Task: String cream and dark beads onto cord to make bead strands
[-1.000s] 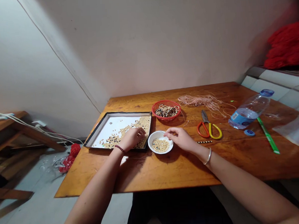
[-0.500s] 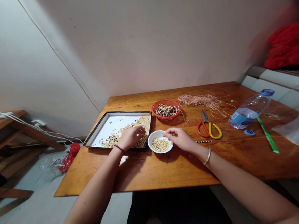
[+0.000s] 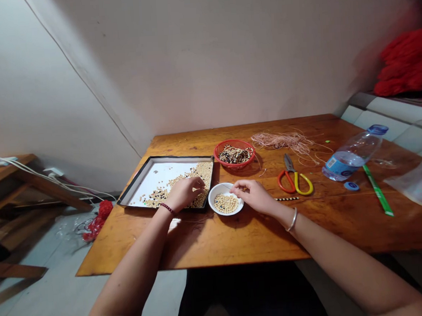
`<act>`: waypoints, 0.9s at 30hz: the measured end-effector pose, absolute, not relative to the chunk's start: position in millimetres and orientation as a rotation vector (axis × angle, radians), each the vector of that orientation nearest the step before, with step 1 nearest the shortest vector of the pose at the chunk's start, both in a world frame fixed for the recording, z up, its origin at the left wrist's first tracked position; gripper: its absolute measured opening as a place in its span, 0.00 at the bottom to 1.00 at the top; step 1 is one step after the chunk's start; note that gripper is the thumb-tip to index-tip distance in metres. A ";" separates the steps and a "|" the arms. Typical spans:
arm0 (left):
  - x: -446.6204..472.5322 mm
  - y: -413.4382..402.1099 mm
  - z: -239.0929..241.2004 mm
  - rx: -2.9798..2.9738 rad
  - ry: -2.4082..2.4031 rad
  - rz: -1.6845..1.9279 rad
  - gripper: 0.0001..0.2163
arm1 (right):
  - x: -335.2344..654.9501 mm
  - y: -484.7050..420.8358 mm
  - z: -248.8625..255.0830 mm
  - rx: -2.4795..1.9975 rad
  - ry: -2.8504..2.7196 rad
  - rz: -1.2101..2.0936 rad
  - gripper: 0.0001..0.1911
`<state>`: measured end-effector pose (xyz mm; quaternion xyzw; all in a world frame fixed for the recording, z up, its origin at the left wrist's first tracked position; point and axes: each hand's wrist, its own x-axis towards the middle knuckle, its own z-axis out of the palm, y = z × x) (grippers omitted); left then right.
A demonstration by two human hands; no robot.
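Note:
My left hand is over the right part of a black-rimmed tray, fingers curled together; whatever they hold is too small to make out. Loose cream and dark beads lie in this tray. Beside it stands a small white bowl of mostly cream beads. At the bowl's right rim, my right hand pinches a thin needle-like strand that points left over the bowl. A short row of black and cream beads lies on the table to the right of that hand.
Behind the bowl is a red basket of strung beads. Pink cord lies at the back. Scissors, a tipped water bottle, its blue cap and a green strip are on the wooden table.
My left fingers have shifted slightly over the beads in the tray. My right hand keeps its pinch at the bowl, with the strand's tip reaching a little further left.

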<state>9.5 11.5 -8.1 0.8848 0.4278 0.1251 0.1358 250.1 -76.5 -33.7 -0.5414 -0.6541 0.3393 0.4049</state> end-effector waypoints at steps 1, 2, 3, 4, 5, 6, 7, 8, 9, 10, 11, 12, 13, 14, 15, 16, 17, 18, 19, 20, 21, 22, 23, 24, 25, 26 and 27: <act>9.7 11.4 -7.8 2.576 1.237 0.362 0.06 | 250.3 -76.4 -34.4 -1.363 -1.655 0.855 0.12; 9.9 11.2 -7.5 2.587 1.238 0.360 0.05 | 250.5 -76.3 -35.1 -1.362 -1.658 0.853 0.12; 10.0 11.0 -7.2 2.594 1.237 0.355 0.05 | 250.7 -76.2 -35.7 -1.363 -1.663 0.849 0.12; 10.2 10.9 -7.0 2.596 1.237 0.351 0.05 | 250.7 -76.1 -36.2 -1.364 -1.668 0.845 0.12; 10.3 10.8 -6.8 2.596 1.235 0.349 0.05 | 250.7 -76.1 -36.6 -1.365 -1.675 0.842 0.12; 10.4 10.7 -6.6 2.594 1.230 0.350 0.05 | 250.6 -76.1 -36.9 -1.367 -1.681 0.838 0.12; 10.5 10.7 -6.5 2.590 1.222 0.357 0.05 | 250.5 -76.2 -37.2 -1.370 -1.686 0.834 0.12; 10.7 10.8 -6.4 2.586 1.213 0.367 0.05 | 250.4 -76.4 -37.4 -1.373 -1.692 0.830 0.12; 10.8 10.8 -6.3 2.579 1.206 0.376 0.05 | 250.3 -76.6 -37.6 -1.375 -1.697 0.823 0.12; 11.1 10.7 -6.2 2.572 1.200 0.384 0.05 | 250.2 -77.0 -37.7 -1.377 -1.703 0.816 0.12; 11.5 10.5 -6.1 2.564 1.189 0.390 0.05 | 250.0 -77.4 -37.8 -1.378 -1.711 0.807 0.12; 12.2 10.1 -6.0 2.553 1.177 0.399 0.05 | 249.8 -77.8 -37.9 -1.378 -1.722 0.798 0.12; 13.1 9.4 -5.8 2.533 1.163 0.418 0.05 | 249.6 -78.3 -37.8 -1.380 -1.732 0.787 0.12; 14.5 8.2 -5.5 2.500 1.148 0.451 0.05 | 249.3 -78.9 -37.7 -1.382 -1.740 0.778 0.12; 16.2 6.7 -5.2 2.453 1.132 0.498 0.06 | 248.9 -79.4 -37.3 -1.385 -1.746 0.770 0.12; 18.2 4.7 -4.7 2.391 1.108 0.551 0.07 | 248.6 -79.9 -36.8 -1.388 -1.751 0.765 0.12; 20.5 2.2 -4.2 2.319 1.075 0.599 0.08 | 248.3 -80.3 -35.9 -1.392 -1.750 0.756 0.12; 22.9 -0.6 -3.5 2.246 1.033 0.635 0.09 | 248.2 -80.6 -34.8 -1.394 -1.744 0.743 0.12; 25.4 -3.6 -2.7 2.184 0.986 0.654 0.10 | 248.2 -80.8 -33.5 -1.396 -1.732 0.727 0.13; 27.8 -6.8 -1.8 2.139 0.943 0.660 0.11 | 248.6 -80.9 -32.1 -1.396 -1.716 0.709 0.13; 30.0 -10.0 -0.9 2.117 0.915 0.655 0.12 | 249.2 -81.0 -30.6 -1.394 -1.698 0.691 0.13; 32.0 -13.1 0.0 2.120 0.905 0.648 0.13 | 250.0 -81.0 -29.2 -1.389 -1.683 0.677 0.13; 33.7 -15.9 0.7 2.145 0.911 0.639 0.14 | 250.8 -81.2 -28.0 -1.381 -1.676 0.671 0.13; 35.2 -18.3 1.2 2.189 0.932 0.632 0.14 | 251.5 -81.4 -27.0 -1.369 -1.678 0.672 0.13; 36.5 -20.3 1.4 2.245 0.964 0.626 0.14 | 252.0 -81.8 -26.3 -1.356 -1.687 0.677 0.12; 37.6 -21.9 1.3 2.309 1.002 0.620 0.14 | 252.0 -82.5 -25.8 -1.343 -1.702 0.684 0.11; 38.7 -23.1 0.9 2.372 1.040 0.610 0.14 | 251.7 -83.3 -25.4 -1.333 -1.721 0.690 0.11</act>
